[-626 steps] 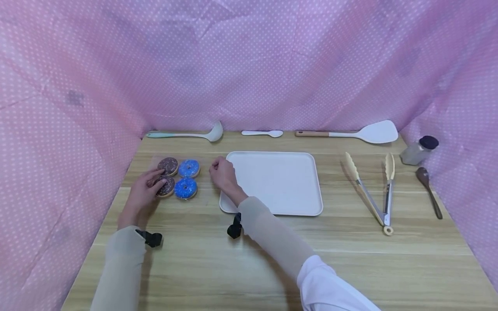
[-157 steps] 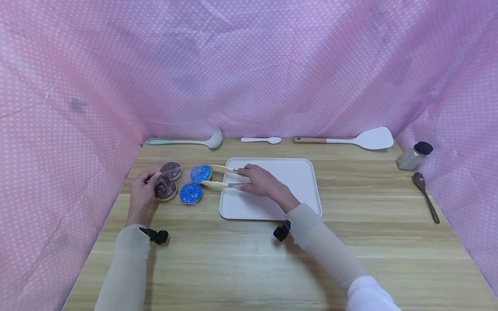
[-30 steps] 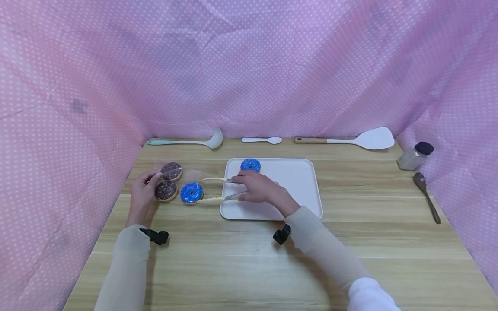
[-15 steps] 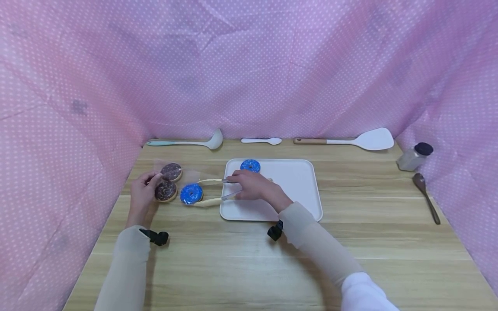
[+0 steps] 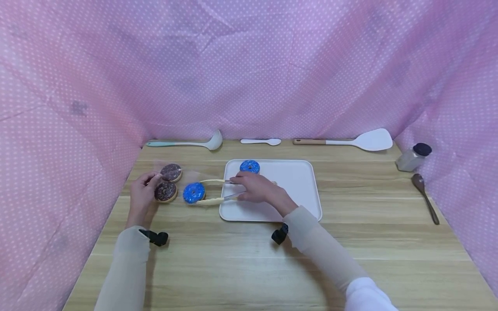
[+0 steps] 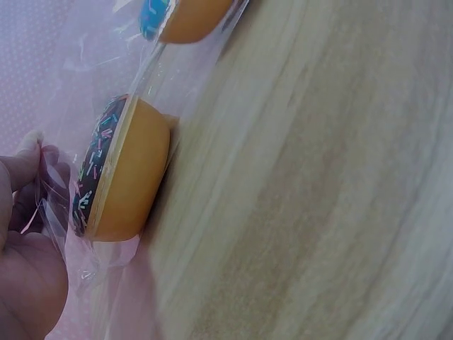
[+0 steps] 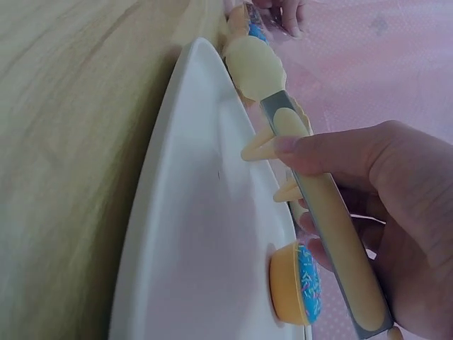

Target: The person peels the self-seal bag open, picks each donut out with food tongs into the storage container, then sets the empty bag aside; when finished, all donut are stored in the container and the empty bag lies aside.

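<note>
My left hand (image 5: 142,194) pinches the edge of a clear plastic bag (image 6: 99,60) at the table's left. Inside the bag lie two chocolate donuts with sprinkles, a rear one (image 5: 171,171) and a front one (image 5: 165,192). In my right hand (image 5: 256,188) I grip food tongs (image 5: 212,201) by their metal arms, above the tray. Their cream tips flank the right side of a blue donut (image 5: 188,196) near the bag's mouth; firm contact cannot be made out. Another blue donut (image 5: 249,165) rests on the white tray (image 5: 295,203), partly behind my right hand.
Along the back edge lie a ladle (image 5: 213,141), a small white spoon (image 5: 272,141) and a white spatula (image 5: 375,140). At the right stand a black-lidded jar (image 5: 411,160) and, nearer, a dark wooden spoon (image 5: 426,194). Pink dotted cloth (image 5: 249,65) surrounds the table.
The tongs came from the right side into my right hand. One blue donut moved from the bag onto the tray. Just now the other blue donut shifted slightly right with the tongs.
</note>
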Available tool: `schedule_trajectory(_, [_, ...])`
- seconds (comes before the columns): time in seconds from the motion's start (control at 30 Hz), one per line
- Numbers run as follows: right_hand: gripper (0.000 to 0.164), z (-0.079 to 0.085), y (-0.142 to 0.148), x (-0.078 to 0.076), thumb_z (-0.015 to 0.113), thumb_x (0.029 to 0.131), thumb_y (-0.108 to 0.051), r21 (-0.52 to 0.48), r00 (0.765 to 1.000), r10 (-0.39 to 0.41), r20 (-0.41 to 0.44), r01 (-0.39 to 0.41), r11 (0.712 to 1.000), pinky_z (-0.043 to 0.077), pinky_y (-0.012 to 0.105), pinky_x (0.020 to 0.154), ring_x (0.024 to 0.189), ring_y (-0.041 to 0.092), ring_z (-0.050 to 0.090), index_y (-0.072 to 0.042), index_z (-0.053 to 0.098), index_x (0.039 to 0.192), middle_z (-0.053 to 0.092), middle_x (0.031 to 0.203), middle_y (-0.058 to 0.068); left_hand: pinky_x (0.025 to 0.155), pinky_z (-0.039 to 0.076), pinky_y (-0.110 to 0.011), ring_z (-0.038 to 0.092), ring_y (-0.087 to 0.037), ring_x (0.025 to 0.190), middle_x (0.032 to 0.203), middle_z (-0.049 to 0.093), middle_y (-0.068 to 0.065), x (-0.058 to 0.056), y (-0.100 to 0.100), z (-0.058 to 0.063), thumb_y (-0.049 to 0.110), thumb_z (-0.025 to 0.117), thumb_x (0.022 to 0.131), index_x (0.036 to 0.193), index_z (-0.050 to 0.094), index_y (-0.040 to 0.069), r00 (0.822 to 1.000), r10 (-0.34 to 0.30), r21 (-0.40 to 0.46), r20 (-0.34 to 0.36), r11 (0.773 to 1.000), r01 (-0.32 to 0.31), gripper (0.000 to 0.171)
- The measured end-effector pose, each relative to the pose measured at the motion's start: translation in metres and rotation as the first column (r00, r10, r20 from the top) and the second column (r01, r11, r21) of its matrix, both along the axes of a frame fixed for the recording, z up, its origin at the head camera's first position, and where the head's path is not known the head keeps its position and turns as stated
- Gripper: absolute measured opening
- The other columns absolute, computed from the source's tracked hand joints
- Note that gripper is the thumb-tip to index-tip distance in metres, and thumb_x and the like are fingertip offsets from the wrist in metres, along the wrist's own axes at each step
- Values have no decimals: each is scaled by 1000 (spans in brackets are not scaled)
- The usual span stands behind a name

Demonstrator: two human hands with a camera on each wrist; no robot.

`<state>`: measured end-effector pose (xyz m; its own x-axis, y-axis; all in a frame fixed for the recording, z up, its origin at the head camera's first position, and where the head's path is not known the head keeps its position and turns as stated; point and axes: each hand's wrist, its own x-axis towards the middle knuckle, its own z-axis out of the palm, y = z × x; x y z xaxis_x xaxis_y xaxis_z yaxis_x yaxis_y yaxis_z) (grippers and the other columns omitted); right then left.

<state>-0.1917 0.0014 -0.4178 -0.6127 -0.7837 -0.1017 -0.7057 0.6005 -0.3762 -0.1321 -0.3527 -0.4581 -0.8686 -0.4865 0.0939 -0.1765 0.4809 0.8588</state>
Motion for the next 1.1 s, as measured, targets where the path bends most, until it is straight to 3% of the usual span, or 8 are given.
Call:
schedule_trajectory(0.27, [60,1,20,3,72,85,-27,-38,998,-57,34,58,998,38,40,110,134,25,42,-15,50,139,46,145,9,73,45,-6,55,6,84,92,60,16,-1,0,-1,30,58,95,108,66,0,1000,-2,12,-22,1000,2,34])
schedule_trajectory(0.43, [63,0,37,2,73,84,-29,-55,995,-96,35,97,994,43,38,105,127,21,48,-19,48,141,51,140,5,76,44,-7,53,6,89,98,60,13,-1,-1,-2,38,56,95,112,65,3,1000,-2,9,20,1000,1,39])
schedule_trajectory(1.1, [64,6,109,-4,74,83,-30,-183,967,-255,30,256,949,43,45,104,123,28,51,-12,49,140,54,134,10,71,48,-6,58,6,81,91,61,13,-2,0,-2,29,59,94,109,65,-2,1000,-3,60,-31,998,5,35])
